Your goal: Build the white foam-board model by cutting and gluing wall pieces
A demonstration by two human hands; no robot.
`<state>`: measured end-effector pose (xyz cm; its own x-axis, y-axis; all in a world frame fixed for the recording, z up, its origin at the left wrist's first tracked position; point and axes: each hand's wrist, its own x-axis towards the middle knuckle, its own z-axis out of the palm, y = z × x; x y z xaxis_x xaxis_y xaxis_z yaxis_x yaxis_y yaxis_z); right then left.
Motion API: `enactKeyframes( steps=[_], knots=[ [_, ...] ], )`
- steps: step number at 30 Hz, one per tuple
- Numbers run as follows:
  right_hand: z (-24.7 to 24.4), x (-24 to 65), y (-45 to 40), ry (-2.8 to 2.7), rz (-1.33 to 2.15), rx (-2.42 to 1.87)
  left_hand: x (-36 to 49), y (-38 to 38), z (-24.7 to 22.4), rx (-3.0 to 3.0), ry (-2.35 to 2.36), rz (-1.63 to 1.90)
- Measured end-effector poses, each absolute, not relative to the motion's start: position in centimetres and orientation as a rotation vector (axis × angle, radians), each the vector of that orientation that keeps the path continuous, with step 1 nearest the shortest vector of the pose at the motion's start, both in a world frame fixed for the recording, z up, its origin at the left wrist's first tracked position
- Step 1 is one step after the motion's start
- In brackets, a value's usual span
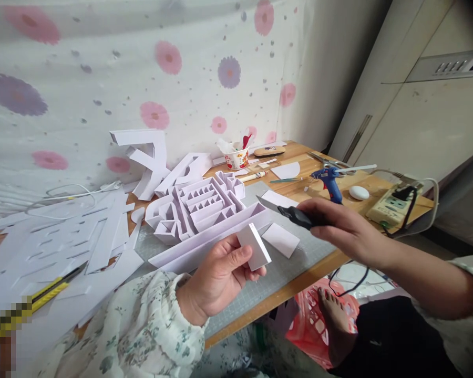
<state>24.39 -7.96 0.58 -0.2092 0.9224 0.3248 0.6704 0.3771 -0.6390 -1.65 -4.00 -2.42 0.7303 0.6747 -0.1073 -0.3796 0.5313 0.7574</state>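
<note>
My left hand [216, 273] pinches a small white rectangular foam board piece [254, 247] between thumb and fingers, tilted above the mat's front part. In my right hand [342, 226] is a black-handled craft knife [295, 216], its thin blade pointing left and away from me. Knife and board piece are apart. Beyond them, a hollow white built-up character [205, 205] made of upright strips lies on a grey cutting mat [276, 275]. A flat white rectangle [280, 240] rests on the mat below the knife.
Cut-out white sheets [59, 247] cover the left side, with a yellow snap-off knife [43, 296] on them. White letter shapes [142, 163] stand behind. At right are a blue glue gun [327, 181], scissors [327, 160], a power strip [394, 205] and cables. A paper cup [236, 158] stands at the back.
</note>
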Motion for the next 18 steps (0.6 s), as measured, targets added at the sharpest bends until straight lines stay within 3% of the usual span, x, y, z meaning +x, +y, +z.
enactKeyframes(
  steps=[6,18],
  knots=[
    [1.4,22.0,-10.1,-2.259,0.489,-1.098,-1.7,-4.4,-2.0,0.727,0.338,0.632],
    [1.4,21.0,-9.9,-2.364,0.340,-1.127,-2.0,-5.5,-1.9,0.739,0.260,0.569]
  ],
)
